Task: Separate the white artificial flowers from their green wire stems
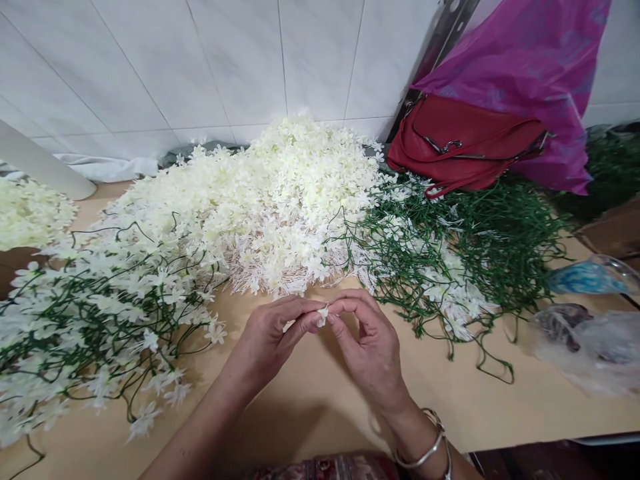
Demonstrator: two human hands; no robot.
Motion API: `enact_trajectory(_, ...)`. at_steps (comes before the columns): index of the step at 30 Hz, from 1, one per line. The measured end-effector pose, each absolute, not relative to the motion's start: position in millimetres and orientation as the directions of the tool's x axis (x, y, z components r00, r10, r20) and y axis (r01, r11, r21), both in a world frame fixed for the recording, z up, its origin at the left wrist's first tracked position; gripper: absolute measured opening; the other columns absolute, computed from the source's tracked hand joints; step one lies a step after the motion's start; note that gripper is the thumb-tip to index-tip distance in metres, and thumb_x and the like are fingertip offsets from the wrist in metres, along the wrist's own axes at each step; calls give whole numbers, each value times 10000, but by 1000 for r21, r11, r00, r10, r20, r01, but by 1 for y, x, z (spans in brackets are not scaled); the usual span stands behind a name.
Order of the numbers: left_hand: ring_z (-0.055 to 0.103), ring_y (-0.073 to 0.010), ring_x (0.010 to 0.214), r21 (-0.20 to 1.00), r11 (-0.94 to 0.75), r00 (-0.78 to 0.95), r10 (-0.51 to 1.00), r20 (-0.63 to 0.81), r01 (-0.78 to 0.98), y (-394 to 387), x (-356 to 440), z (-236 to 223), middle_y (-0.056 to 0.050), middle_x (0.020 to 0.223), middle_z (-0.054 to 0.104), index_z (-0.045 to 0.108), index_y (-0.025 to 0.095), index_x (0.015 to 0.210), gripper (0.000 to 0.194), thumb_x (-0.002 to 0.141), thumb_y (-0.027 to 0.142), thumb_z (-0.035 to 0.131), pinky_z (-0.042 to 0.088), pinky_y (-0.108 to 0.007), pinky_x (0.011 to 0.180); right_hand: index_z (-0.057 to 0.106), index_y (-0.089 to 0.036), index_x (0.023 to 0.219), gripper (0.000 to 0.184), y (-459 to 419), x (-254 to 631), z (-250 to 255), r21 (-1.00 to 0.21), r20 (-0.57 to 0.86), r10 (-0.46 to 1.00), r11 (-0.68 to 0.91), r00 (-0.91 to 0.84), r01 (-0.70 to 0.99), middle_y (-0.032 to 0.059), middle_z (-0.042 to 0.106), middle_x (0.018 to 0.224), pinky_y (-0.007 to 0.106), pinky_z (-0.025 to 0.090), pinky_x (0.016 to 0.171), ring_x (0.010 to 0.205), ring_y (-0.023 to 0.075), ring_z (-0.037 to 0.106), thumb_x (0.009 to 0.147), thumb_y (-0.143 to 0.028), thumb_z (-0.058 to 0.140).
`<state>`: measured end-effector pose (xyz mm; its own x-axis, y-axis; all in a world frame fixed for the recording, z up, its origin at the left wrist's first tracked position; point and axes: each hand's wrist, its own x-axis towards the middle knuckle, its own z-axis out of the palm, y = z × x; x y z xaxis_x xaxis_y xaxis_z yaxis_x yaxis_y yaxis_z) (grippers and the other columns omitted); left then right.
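Between the fingertips of both hands is a small white artificial flower (323,316), partly covered by the fingers. My left hand (284,328) pinches it from the left side. From the right, my right hand (367,340) closes thumb and forefinger on it; a bangle circles that wrist. Just beyond the hands lies a big heap of white artificial blossoms (280,193) with thin pale stems. To the left is a pile of white flowers on green stems (115,313). On the right, green plastic stems (500,240) lie tangled with some white blossoms among them.
A red handbag (465,143) rests at the back right against a purple plastic bag (530,73). A clear plastic bag (595,347) and a blue-patterned item (585,277) lie at the right. A white pole (45,163) stands back left, before a tiled wall (240,60).
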<state>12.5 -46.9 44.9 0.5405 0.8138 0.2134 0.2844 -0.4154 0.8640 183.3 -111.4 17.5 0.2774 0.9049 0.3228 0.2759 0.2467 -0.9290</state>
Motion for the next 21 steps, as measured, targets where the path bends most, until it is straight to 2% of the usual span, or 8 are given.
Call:
enact_trajectory(3,781,-207,913,850,-436,522,819,240,294,-47,15,44,-57,1017,828,832,269,1109,195,988,247,680,610,-275,824,709,-257,927,71,-110,182,14,-951,279,915,222,291,215,31,656,1016,350,501,927,1004,203,647,970,-206,685)
enact_trajectory(6,770,-217,1005,842,-459,528,808,263,283,-47,16,41,-73,1094,810,829,263,1103,197,996,240,665,612,-304,901,721,-257,919,61,-109,183,13,-967,240,925,203,294,152,38,652,1070,360,507,980,1069,206,648,960,-213,708)
enact_trajectory(9,753,-212,1057,856,-442,545,802,243,269,-46,16,41,-77,1123,791,826,254,1101,207,1009,235,641,600,-310,941,739,-261,920,80,-109,184,15,-953,278,916,225,289,205,54,670,1239,385,471,1090,1234,219,623,950,-188,723)
enact_trajectory(11,738,-209,1095,886,-393,573,796,194,245,-45,15,42,-76,1147,786,824,255,1094,219,1022,237,619,581,-310,972,741,-269,947,120,-109,184,17,-940,314,921,269,230,208,50,693,1300,397,463,1119,1271,216,630,960,-156,704)
enact_trajectory(13,724,-210,1126,927,-318,606,783,138,199,-45,15,40,-71,1166,786,826,255,1065,228,1034,247,600,563,-312,998,735,-277,966,159,-109,183,18,-940,334,925,312,182,141,37,743,1221,401,490,1096,1206,206,677,968,-127,682)
enact_trajectory(16,730,-198,1080,982,-146,559,827,57,116,-48,17,36,-56,1119,798,810,244,1041,172,1014,284,645,562,-293,972,743,-283,949,174,-107,180,17,-948,310,924,318,224,-1,7,768,1018,378,528,1030,1074,189,716,954,-115,699)
enact_trajectory(19,741,-171,1001,1000,14,422,906,-14,3,-54,20,31,-31,1056,799,765,234,1067,137,946,297,751,573,-256,915,766,-282,911,147,-106,178,12,-951,208,929,265,308,-159,-3,767,974,345,544,988,1017,175,718,927,-138,744)
enact_trajectory(21,742,-155,975,998,27,371,929,-3,-62,-58,22,29,-17,1026,793,745,229,1055,145,923,278,779,574,-238,897,774,-279,884,122,-105,178,8,-938,131,932,227,338,-262,-5,776,972,329,551,966,989,167,723,903,-159,782)
